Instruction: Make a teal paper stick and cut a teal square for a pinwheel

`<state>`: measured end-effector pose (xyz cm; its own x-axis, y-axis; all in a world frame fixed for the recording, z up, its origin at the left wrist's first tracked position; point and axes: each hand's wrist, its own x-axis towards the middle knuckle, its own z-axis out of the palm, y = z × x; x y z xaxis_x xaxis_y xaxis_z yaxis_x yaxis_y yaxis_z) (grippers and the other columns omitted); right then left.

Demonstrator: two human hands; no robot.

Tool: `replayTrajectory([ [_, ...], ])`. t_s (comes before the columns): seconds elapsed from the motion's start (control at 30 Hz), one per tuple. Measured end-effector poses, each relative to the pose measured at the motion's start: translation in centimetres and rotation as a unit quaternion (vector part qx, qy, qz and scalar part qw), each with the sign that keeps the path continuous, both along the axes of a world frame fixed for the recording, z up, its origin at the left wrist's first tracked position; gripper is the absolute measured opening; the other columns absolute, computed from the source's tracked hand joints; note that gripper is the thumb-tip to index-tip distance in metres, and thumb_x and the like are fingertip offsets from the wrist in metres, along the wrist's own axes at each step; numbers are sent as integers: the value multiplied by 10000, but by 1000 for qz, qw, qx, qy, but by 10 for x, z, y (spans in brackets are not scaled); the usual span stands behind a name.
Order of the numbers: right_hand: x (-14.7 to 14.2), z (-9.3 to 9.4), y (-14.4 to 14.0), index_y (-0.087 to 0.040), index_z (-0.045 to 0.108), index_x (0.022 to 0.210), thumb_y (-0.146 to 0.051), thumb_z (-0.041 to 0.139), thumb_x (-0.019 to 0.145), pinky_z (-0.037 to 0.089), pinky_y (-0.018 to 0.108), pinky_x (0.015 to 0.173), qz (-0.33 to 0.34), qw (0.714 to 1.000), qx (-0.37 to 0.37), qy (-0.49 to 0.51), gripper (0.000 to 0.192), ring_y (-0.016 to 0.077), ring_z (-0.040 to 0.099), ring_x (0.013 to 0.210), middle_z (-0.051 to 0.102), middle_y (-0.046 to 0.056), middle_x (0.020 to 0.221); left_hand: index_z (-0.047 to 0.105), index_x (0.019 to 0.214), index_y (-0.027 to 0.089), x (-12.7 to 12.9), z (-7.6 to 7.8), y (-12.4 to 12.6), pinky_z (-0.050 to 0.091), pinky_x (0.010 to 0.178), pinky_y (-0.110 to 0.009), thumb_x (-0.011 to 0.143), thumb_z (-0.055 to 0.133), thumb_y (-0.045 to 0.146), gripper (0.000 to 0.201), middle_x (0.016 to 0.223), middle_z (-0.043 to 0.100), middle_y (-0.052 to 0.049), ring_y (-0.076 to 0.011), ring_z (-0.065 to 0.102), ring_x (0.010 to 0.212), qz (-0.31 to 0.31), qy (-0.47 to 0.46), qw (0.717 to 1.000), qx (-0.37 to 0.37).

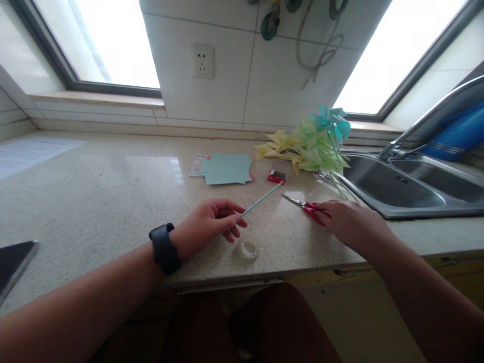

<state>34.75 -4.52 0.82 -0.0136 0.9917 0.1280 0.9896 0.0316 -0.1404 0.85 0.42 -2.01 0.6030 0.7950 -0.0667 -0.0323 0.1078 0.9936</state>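
On the speckled stone tabletop (94, 201): one straw, one pair of scissors.
Left hand (206, 224) pinches one thin pale-blue straw (260, 200) pointing to 2 o'clock; right hand (350, 222) covers the red-handled steel scissors (308, 206), its grip hidden.

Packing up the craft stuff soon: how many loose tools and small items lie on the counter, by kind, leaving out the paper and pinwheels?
Straw: 1
Scissors: 1
Tape roll: 1
Small red box: 1
Total: 4

We list: one thin pale-blue stick (260, 200), raised at a slant above the counter; one pair of red-handled scissors (307, 206), blades closed, lying flat beside the sink.
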Motion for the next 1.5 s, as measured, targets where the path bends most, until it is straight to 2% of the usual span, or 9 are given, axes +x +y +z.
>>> replayTrajectory([
  [0.1,-19,6,-8,-211,748,984,-473,495,946,465,449,667,-26,996,51,-63,366,364,676,873,738,176,989,639,1047,132,0,0,0,573,598,-240,905,667,216,167,906,765,-64,-107,677,651,2,0,1000,1],
  [0.17,-38,9,-16,-210,719,1016,-407,487,976,503,452,752,45,993,86,-65,307,331,674,949,732,144,1033,637,1046,130,0,1,0,573,592,-241,904,665,216,168,903,768,-65,-106,677,636,3,0,1000,0],
  [0.33,-91,3,-34,-242,602,1291,-366,627,937,493,454,1008,288,954,23,75,375,278,596,1201,644,113,1314,627,1052,127,1,1,0,573,585,-238,907,659,227,179,906,773,-63,-104,682,621,5,-8,1000,4],
  [0.47,-117,-12,-39,-240,591,1306,-340,667,915,484,480,1005,334,939,18,82,411,293,577,1199,612,110,1353,620,1059,129,1,1,-1,572,580,-237,910,653,235,186,882,771,-54,-106,687,613,4,-14,1000,9],
  [0.67,-122,-22,-27,-225,692,1008,-327,594,970,495,436,894,332,940,61,55,146,250,619,996,676,80,1107,605,1059,137,1,-1,-1,568,551,-234,912,653,255,195,836,757,-33,-109,679,588,10,-25,1000,13],
  [0.93,-101,-21,30,-185,720,982,-287,582,976,476,440,903,191,978,86,11,172,286,610,1004,680,114,1044,600,1024,130,2,0,0,561,524,-223,925,633,246,156,818,752,-37,-102,675,555,22,-36,999,5],
  [1.17,-88,-15,71,-145,713,1026,-215,616,918,382,583,958,125,980,116,101,162,400,536,1130,655,203,1142,600,1037,138,3,0,1,549,510,-219,942,625,288,179,816,745,-34,-98,660,535,32,-38,999,-5],
  [1.33,-105,-5,59,-172,696,1066,-351,591,942,516,379,759,160,948,47,271,242,225,647,838,714,92,952,608,1056,149,4,-2,4,536,513,-216,940,640,336,223,852,743,-35,-100,660,558,35,-38,999,-7],
  [1.5,-130,-10,42,-191,717,1046,-381,627,905,505,277,636,208,868,-44,448,253,159,648,737,740,38,878,632,1032,154,2,-4,4,539,552,-230,922,669,394,267,880,755,-47,-109,668,591,12,-40,999,2],
])
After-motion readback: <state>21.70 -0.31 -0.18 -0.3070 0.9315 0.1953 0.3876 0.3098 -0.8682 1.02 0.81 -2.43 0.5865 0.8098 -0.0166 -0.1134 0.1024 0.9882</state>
